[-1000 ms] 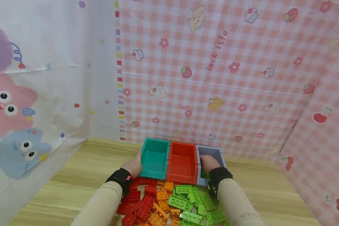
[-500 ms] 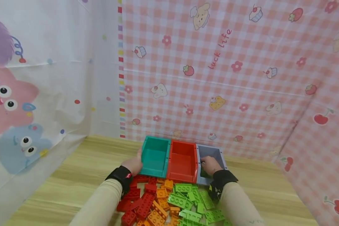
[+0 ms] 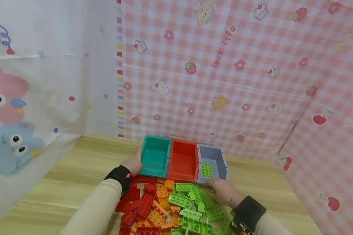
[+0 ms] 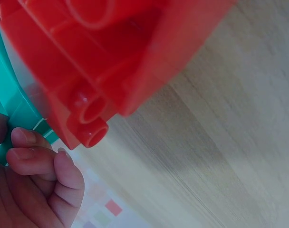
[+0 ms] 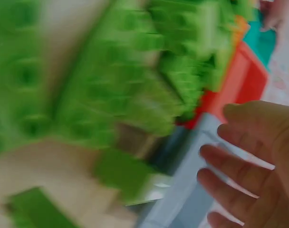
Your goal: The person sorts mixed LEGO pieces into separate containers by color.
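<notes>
1. Studded, box-shaped bricks in shiny plastic — red bricks [image 3: 145,205], orange bricks [image 3: 157,217], green bricks [image 3: 180,200] — cover part of the wood-grained surface [image 3: 253,176].
2. The left grip [image 3: 132,164] pinches the teal bin [image 3: 154,160] by its smooth rim.
3. The right grip [image 3: 223,192] is spread; loose green bricks lie around 8 o'clock, a studded green plate [image 3: 207,170] inside the grey bin [image 3: 212,152] at 11.
4. The checked backdrop [image 3: 176,81], at 12, reads "luck life".

Screened booth [image 3: 306,156]; cartoon-printed sheets [image 3: 173,75]
</notes>
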Tool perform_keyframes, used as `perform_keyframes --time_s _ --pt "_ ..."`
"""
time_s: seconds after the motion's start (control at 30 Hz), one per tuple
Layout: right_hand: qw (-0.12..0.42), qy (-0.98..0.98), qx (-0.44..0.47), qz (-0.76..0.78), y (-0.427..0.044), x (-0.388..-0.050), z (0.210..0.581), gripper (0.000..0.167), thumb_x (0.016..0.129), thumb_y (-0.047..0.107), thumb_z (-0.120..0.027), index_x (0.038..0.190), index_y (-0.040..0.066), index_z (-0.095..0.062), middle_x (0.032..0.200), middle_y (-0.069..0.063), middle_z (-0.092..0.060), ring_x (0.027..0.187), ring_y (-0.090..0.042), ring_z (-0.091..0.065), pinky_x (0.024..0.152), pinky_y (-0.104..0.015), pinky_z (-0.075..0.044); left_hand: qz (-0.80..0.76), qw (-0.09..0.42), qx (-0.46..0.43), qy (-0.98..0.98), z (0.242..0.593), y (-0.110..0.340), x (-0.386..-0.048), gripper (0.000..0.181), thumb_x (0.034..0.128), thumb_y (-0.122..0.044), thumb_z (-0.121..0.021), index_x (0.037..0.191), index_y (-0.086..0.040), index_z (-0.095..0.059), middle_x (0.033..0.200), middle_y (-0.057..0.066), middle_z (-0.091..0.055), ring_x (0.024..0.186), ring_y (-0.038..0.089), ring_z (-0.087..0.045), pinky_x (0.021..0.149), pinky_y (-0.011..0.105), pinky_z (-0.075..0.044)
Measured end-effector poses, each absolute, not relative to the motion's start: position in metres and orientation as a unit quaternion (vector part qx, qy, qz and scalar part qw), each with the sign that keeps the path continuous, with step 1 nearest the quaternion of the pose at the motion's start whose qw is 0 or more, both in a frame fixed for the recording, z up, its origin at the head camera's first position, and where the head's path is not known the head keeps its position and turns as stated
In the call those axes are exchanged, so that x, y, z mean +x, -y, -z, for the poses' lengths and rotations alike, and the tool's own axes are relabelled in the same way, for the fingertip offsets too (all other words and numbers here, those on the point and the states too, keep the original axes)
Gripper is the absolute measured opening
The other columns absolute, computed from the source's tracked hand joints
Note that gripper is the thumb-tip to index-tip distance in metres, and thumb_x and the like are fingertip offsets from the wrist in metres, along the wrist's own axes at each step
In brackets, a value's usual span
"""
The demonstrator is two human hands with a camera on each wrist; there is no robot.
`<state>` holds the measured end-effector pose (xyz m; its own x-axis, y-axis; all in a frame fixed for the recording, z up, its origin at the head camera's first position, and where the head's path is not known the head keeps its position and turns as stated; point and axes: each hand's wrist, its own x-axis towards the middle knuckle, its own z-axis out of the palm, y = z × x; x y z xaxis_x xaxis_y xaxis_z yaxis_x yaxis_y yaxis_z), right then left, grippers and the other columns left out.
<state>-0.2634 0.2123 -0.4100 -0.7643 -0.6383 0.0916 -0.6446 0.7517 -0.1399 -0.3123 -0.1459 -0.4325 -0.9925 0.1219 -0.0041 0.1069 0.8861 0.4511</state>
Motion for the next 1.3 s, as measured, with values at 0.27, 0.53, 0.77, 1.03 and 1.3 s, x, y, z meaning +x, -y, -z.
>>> perform_keyframes --time_s 0.27,0.53,0.77,1.03,1.3 --pt "0.008 0.951 0.308 -0.015 -0.210 -0.257 0.434 0.042 0.076 0.032 -0.075 0.111 0.010 -0.065 0.104 -0.006 -0.064 0.105 -0.028 -0.055 0.098 -0.067 -0.017 -0.219 0.016 0.046 -0.975 0.436 0.157 -0.319 0.065 0.0939 -0.008 -0.038 0.148 0.001 -0.002 0.050 0.004 -0.043 0.041 0.016 -0.036 0.044 0.029 -0.026" --pt "0.072 0.945 0.316 0.048 -0.198 -0.261 0.438 0.039 0.072 0.037 -0.077 0.101 0.014 -0.067 0.090 0.001 -0.066 0.108 -0.027 -0.051 0.098 -0.068 -0.014 -0.213 0.008 0.047 -0.976 0.432 0.163 -0.320 0.065 0.0952 -0.010 -0.040 0.148 0.003 -0.003 0.050 0.005 -0.045 0.041 0.018 -0.039 0.045 0.031 -0.028" --pt "0.080 0.955 0.285 0.017 -0.194 -0.266 0.442 0.036 0.071 0.028 -0.074 0.100 0.012 -0.061 0.083 -0.001 -0.065 0.103 -0.029 -0.054 0.097 -0.070 -0.010 -0.206 0.004 0.049 -0.977 0.430 0.164 -0.323 0.065 0.0950 -0.010 -0.041 0.147 0.003 -0.004 0.050 0.005 -0.046 0.041 0.018 -0.041 0.044 0.030 -0.029" --pt "0.014 0.970 0.209 -0.125 -0.197 -0.278 0.394 0.042 0.080 0.015 -0.069 0.117 0.002 -0.054 0.093 -0.009 -0.064 0.083 -0.025 -0.062 0.075 -0.043 -0.047 -0.209 -0.008 0.058 -0.976 0.423 0.156 -0.318 0.064 0.0941 -0.007 -0.041 0.146 0.006 -0.006 0.052 0.006 -0.049 0.044 0.021 -0.046 0.046 0.033 -0.033" --pt "0.048 0.972 0.229 -0.035 -0.206 -0.341 0.381 0.018 0.080 0.000 -0.066 0.093 0.003 -0.055 0.081 -0.007 -0.056 0.073 -0.023 -0.056 0.065 -0.038 -0.047 -0.217 -0.004 0.057 -0.974 0.431 0.147 -0.315 0.062 0.0943 -0.006 -0.037 0.147 0.004 -0.007 0.051 0.006 -0.047 0.043 0.019 -0.042 0.045 0.031 -0.030"
